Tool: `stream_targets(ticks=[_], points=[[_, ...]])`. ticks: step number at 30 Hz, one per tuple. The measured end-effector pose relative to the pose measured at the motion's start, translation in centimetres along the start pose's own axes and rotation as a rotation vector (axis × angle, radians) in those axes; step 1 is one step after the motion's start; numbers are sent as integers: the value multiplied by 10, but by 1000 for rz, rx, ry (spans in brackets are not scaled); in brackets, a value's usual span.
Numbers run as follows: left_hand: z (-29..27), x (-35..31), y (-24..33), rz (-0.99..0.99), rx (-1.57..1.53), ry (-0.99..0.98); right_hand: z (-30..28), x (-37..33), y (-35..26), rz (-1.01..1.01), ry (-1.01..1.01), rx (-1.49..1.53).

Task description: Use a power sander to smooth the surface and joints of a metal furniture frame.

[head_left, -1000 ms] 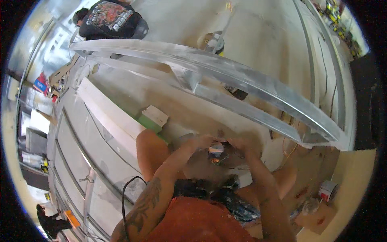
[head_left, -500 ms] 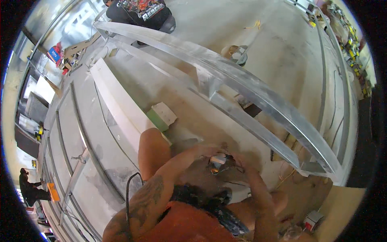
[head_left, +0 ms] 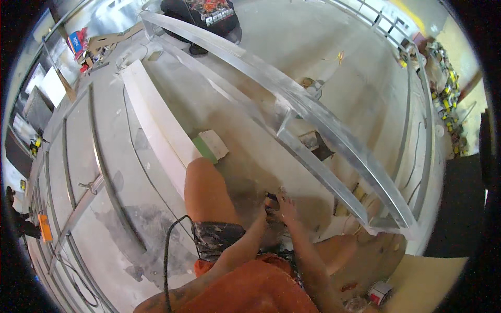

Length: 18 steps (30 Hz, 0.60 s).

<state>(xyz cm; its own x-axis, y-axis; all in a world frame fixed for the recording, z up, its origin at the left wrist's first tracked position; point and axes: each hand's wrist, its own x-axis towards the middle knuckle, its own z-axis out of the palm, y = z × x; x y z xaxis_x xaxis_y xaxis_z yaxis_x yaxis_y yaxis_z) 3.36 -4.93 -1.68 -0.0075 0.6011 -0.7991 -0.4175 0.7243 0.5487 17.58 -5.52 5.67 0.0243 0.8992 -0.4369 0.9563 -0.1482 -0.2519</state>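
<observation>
i am looking down at both hands meeting low over the dusty floor [head_left: 313,47], just past my bare knee [head_left: 204,190]. the left hand [head_left: 264,214] and the right hand [head_left: 286,208] are closing together around a small dark object [head_left: 271,200], which is sitting between the fingertips, close to the floor and near the lower rail of the metal frame [head_left: 318,117]. the fingers are bunching around it, but i cannot tell whether either hand is truly pinching it or only touching it; it is too small and partly hidden.

the long metal frame is curving across the view right behind the hands, its rails crossing from upper left to lower right and crowding the space beyond them. a white board [head_left: 156,122] is lying along the floor to the left, with a small white and green block [head_left: 210,146] at its near end. a black cable [head_left: 167,261] is looping up beside my thigh. another person [head_left: 201,18] in dark clothes is crouching at the far end of the frame. a small can [head_left: 380,292] is standing at the lower right.
</observation>
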Motion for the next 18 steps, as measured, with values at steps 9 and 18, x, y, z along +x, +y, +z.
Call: stream_targets(ticks=[9, 18], points=[[-12, -91, 61, -100, -265, -156, 5, 15, -18, -17, 77, 143], [25, -79, 136, 102, -285, -242, -114, -27, -83, -436, 842, 437]])
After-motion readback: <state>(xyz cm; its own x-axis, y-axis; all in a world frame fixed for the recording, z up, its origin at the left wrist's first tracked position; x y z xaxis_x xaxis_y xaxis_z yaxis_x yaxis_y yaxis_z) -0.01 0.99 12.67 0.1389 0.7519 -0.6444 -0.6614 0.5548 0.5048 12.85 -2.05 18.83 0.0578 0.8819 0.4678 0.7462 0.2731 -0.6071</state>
